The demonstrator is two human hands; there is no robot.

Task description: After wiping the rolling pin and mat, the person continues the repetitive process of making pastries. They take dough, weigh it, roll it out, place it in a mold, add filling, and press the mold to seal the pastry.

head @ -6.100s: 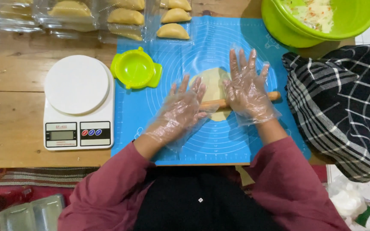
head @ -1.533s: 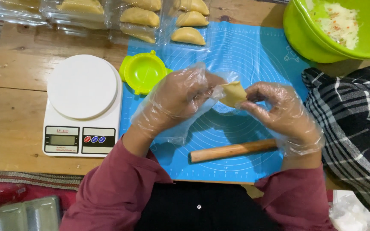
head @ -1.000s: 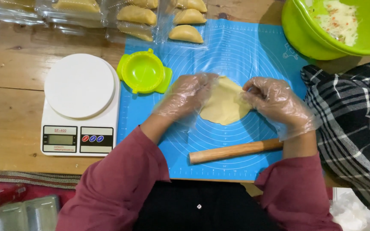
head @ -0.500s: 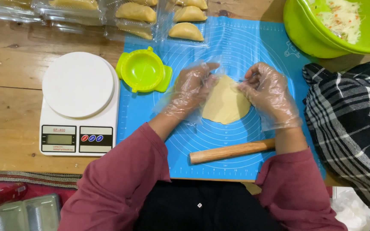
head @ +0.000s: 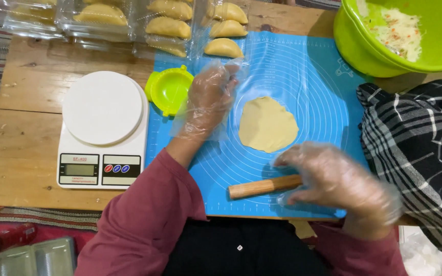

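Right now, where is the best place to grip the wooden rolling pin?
Take the rolling pin by its bare left half, coming from above: it lies flat and nearly crosswise on the blue mat, and the right hand covers its right end.

The wooden table (head: 31,87) carries a blue mat (head: 313,76), scale (head: 103,130) (white), green bowl (head: 384,51) and checked cloth (head: 420,153).

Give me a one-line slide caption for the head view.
Gloved right hand on rolling pin, left hand beside flat dough on blue mat.
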